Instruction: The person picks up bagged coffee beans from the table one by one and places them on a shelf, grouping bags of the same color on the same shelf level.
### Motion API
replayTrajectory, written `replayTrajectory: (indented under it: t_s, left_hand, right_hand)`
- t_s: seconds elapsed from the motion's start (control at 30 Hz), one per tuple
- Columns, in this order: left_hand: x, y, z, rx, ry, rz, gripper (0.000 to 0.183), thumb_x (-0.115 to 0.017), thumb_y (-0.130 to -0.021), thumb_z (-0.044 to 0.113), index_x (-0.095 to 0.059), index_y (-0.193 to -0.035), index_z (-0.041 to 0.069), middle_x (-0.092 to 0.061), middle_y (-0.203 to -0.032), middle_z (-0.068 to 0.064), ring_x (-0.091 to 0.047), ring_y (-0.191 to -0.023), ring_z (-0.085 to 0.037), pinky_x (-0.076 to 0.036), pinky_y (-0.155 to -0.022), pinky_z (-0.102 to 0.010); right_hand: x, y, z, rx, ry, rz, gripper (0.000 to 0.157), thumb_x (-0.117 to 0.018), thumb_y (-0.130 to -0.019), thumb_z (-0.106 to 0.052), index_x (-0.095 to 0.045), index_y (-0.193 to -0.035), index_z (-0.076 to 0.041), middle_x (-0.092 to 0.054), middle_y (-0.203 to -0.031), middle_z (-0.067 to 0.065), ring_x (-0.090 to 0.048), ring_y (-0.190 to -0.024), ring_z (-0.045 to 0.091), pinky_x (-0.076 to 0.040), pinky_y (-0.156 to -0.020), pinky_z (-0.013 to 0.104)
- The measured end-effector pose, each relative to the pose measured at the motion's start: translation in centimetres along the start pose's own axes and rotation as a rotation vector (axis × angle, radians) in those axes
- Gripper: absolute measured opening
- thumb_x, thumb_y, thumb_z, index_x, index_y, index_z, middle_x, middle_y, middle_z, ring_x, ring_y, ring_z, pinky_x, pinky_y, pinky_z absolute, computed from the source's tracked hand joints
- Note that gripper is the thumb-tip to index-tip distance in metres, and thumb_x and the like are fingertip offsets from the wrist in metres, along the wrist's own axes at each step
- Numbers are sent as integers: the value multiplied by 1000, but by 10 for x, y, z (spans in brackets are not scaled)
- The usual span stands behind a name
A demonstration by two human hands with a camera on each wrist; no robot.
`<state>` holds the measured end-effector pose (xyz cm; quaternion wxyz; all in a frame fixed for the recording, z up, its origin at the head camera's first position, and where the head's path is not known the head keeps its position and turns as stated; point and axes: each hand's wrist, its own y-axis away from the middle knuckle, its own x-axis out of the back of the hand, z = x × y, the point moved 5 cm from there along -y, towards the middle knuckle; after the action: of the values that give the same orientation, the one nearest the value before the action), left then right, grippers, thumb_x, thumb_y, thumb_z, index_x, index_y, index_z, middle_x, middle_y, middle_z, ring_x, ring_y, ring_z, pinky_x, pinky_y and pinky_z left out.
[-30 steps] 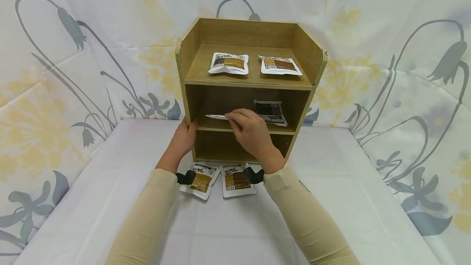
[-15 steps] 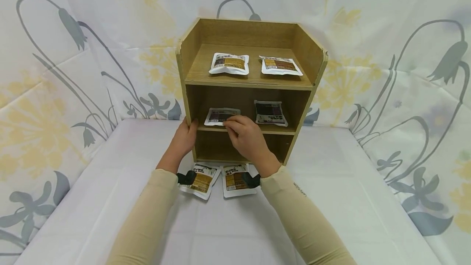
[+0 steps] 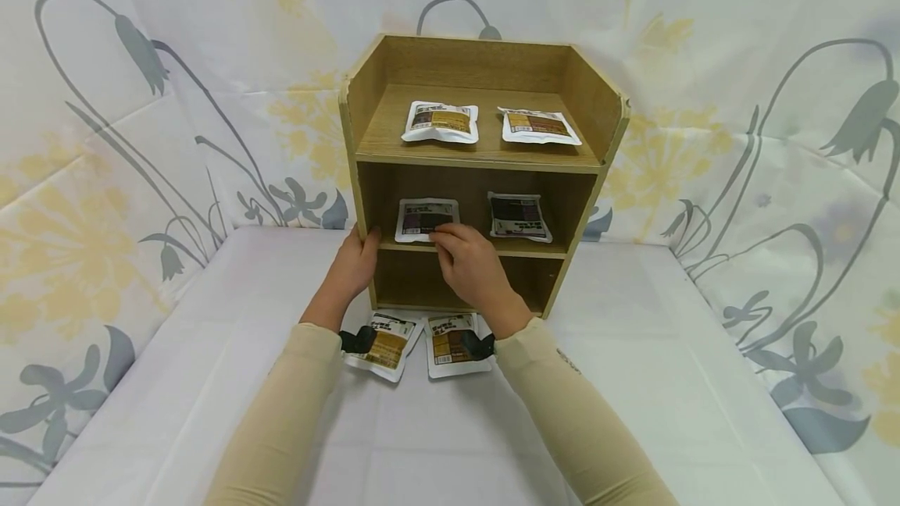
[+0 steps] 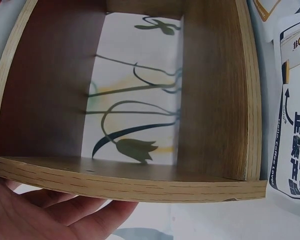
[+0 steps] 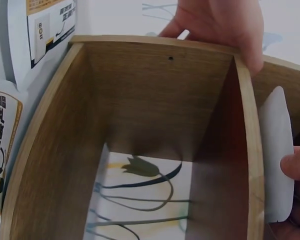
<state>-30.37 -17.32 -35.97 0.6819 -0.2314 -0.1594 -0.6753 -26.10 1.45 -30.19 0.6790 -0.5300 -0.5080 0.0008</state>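
Note:
My left hand grips the left side panel of a small wooden shelf unit, its fingers along the outer face in the left wrist view. With thumb and fingers, my right hand pinches the front edge of a white pouch with a dark label, at the left of the middle level. In the right wrist view that white pouch is seen from its plain side, tilted beside the shelf board. To its right on the same level rests another dark-labelled pouch.
Two brown-and-yellow labelled pouches lie on the top level, a left pouch and a right pouch. Two similar pouches, one left and one right, lie on the white cloth before the unit. A flowered cloth hangs behind.
The pouch in my right hand came down from nearly edge-on to the middle level, and its label now faces up more fully. My left hand stays on the side panel.

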Motion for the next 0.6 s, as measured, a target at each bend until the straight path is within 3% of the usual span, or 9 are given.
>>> replayTrajectory:
  t_s: [0.6]
  left_hand:
    - [1,0,-1,-14,-44,9,64,-20,-95,51,-17,-145,11,-40,-137,-23,-44,-122,-37,-36,-100,-51]
  right_hand:
    - [-16,-8,10,-113,-5,-39,18,-58,-88,-9,-70,-101,-10,-65,-105,5,-61,-97,20,-50,-85,32]
